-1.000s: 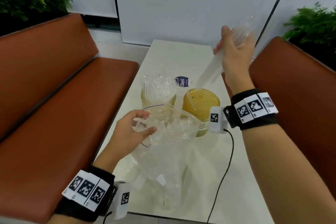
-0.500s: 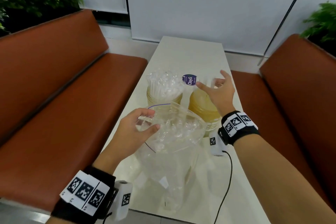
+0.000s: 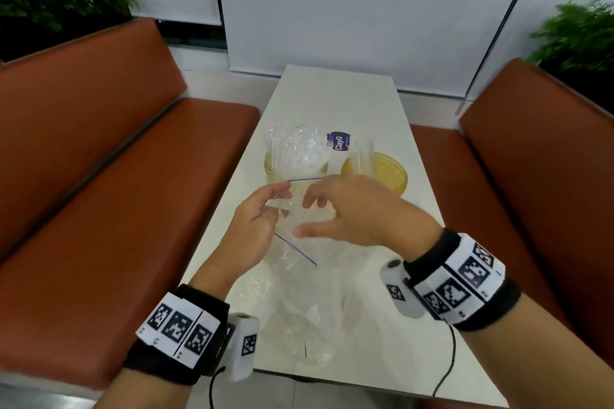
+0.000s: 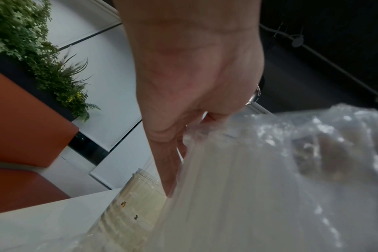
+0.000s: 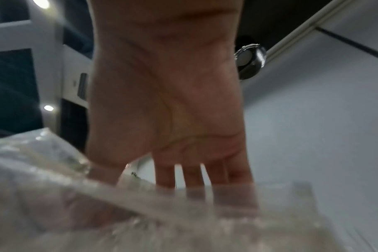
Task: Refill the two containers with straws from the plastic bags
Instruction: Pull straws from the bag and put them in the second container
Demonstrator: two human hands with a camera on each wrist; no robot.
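Observation:
A clear plastic bag [image 3: 299,292] with wrapped straws lies on the white table [image 3: 332,100]. My left hand [image 3: 279,197] pinches its rim and holds the mouth up; the left wrist view shows these fingers on the bag [image 4: 270,179]. My right hand [image 3: 312,209] hovers at the bag's mouth, fingers spread and empty, and its fingers [image 5: 192,175] dip behind the rim. Behind the hands stand two yellowish containers. The left container [image 3: 275,173] is packed with straws. The right container [image 3: 388,173] holds only a few straws [image 3: 362,156].
A purple round sticker [image 3: 339,142] sits between the containers. Red-brown benches flank the narrow table, one on the left [image 3: 99,176] and one on the right [image 3: 531,159]. A black cable [image 3: 448,359] hangs from my right wrist over the table's near edge.
My right hand came down from high up, put a bundle of straws into the right container, let go and moved back to the bag's mouth. My left hand kept its hold on the rim.

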